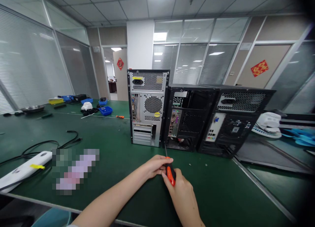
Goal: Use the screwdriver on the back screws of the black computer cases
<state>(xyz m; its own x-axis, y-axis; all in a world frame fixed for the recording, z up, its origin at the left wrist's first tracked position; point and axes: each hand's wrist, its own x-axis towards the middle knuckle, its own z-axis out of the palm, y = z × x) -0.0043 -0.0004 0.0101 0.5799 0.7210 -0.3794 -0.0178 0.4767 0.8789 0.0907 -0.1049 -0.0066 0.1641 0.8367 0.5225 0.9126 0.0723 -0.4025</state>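
My right hand (182, 187) is wrapped round the red and black handle of a screwdriver (170, 176). My left hand (156, 165) closes on the front of the same handle, thumb on top and fingers curled. The thin shaft points away from me, its tip near the lower right corner of a computer case (152, 134) with a silver back panel. Whether the tip touches the case, I cannot tell. A black computer case (190, 122) with a partly open back stands beside it, and another black computer case (227, 122) stands further right.
On the green table (105, 174), a white power strip (27, 171) and black cables (40, 142) lie at the left. Further back are a blue tray (105, 111) and another orange screwdriver (120, 117). A grey tray (270, 154) is at the right.
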